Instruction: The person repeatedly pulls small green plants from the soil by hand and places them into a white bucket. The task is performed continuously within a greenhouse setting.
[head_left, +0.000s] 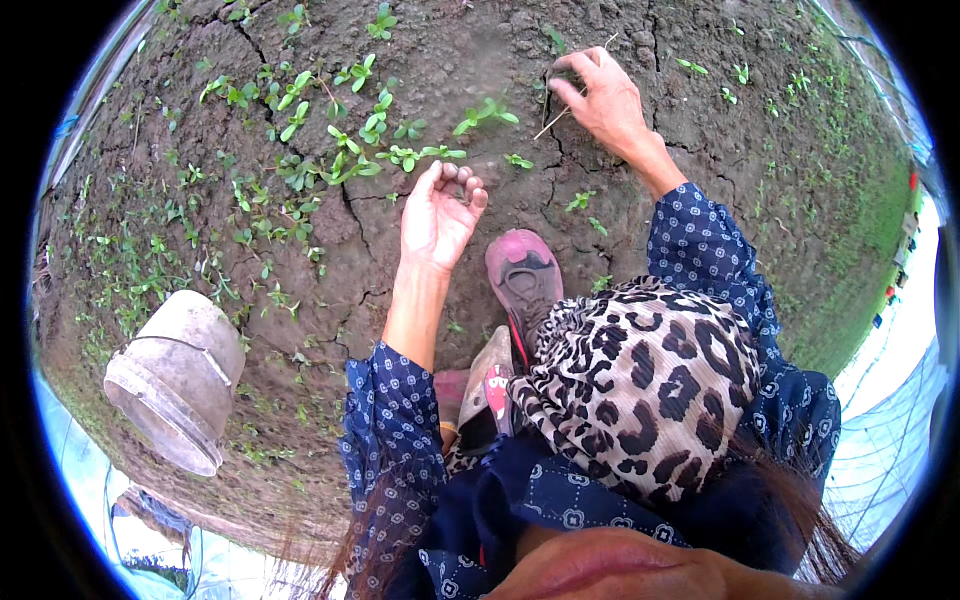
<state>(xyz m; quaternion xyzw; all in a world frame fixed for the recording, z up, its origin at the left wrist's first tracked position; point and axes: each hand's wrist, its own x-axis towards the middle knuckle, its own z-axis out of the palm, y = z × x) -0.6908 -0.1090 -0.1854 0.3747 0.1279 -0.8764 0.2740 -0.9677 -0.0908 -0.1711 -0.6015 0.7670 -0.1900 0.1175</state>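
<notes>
Palm up, my left hand (444, 217) is just above the cracked soil, its fingers curled loosely with nothing visible between them. Small green seedlings (409, 156) grow right beyond its fingertips. My right hand (596, 94) is farther forward and to the right, thumb and fingers bent around a bit of greenery, partly hidden by the fingers. A thin dry stalk (551, 124) sticks out below this hand, near a crack in the soil. A single seedling (518, 161) stands between the two hands.
A dirty white plastic bucket (180, 375) lies tipped at the left. A pink and grey shoe (525, 270) is on the soil before me, beside my knee in leopard-print cloth (660, 375). More small plants (255, 202) spread over the left ground; plastic sheeting (885, 420) borders the right.
</notes>
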